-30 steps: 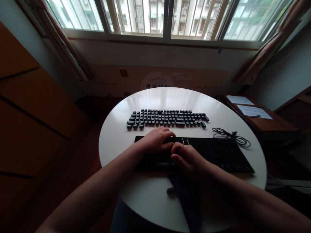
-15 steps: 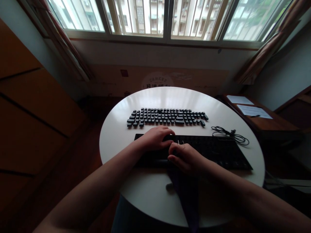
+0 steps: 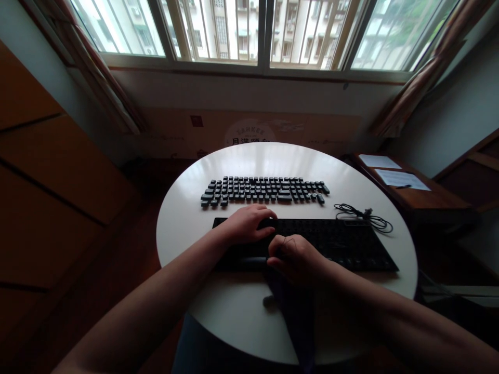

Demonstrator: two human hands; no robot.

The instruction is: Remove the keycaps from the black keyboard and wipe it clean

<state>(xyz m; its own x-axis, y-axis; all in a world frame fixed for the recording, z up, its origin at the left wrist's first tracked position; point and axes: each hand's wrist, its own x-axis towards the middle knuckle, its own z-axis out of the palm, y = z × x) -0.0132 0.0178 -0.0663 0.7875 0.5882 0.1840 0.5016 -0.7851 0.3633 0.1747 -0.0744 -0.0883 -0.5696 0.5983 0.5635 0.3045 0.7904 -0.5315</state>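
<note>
A black keyboard (image 3: pixel 343 244) lies across the round white table (image 3: pixel 234 311), and its keycaps (image 3: pixel 265 189) are laid out in rows just beyond it. My left hand (image 3: pixel 246 225) rests on the keyboard's left part, fingers curled and pressed down on it. My right hand (image 3: pixel 297 258) is right beside it, pinched closed on a thin wire tool (image 3: pixel 289 240) whose loop points down at the keyboard. The tips of both hands nearly touch.
A coiled black cable (image 3: pixel 364 216) lies at the keyboard's far right end. A dark cloth (image 3: pixel 298 311) hangs over the near table edge under my right wrist, with a small dark piece (image 3: pixel 268 300) beside it. A side table with papers (image 3: pixel 397 178) stands right.
My right hand has shifted slightly left and lowered, so the wire tool's prongs stick up less. My left hand has stayed on the keyboard.
</note>
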